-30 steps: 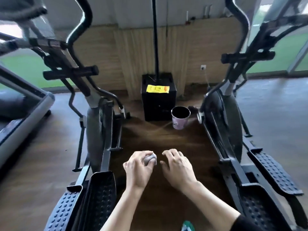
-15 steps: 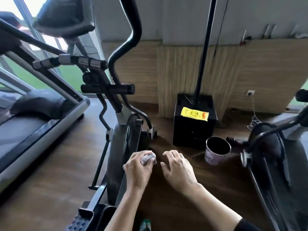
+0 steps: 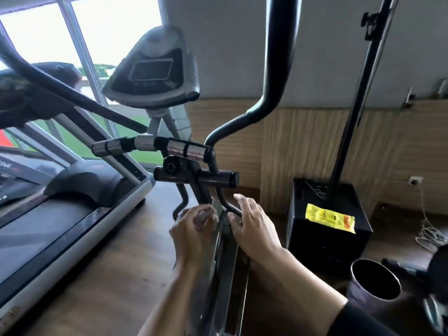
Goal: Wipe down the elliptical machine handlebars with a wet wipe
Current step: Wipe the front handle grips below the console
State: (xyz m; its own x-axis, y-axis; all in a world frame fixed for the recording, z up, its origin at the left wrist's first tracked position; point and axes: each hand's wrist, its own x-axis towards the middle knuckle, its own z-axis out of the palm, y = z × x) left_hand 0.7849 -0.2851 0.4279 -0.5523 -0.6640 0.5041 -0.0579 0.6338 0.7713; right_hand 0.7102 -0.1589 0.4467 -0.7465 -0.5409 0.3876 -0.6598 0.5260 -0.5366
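Note:
The elliptical machine stands right in front of me, its console [image 3: 152, 69] up at centre left. A short chrome-and-black fixed handlebar [image 3: 150, 146] runs across below the console, with a black crossbar [image 3: 206, 178] under it. The long black moving handlebar [image 3: 278, 69] curves up on the right. My left hand [image 3: 194, 229] is closed around a balled grey wet wipe [image 3: 202, 218], just below the crossbar. My right hand [image 3: 252, 224] hovers beside it with fingers spread, holding nothing, close to a thin black tube of the frame.
A treadmill [image 3: 72, 214] lies at the left by the window. A black box [image 3: 327, 219] with a yellow packet [image 3: 329, 217] and a pole [image 3: 351, 105] stands at the right. A dark cup [image 3: 373, 289] sits on the wooden floor at lower right.
My view has swung left and upward toward the left elliptical; its console and handlebars now fill the centre. Both hands have risen toward the crossbar, with the wipe still in my left hand.

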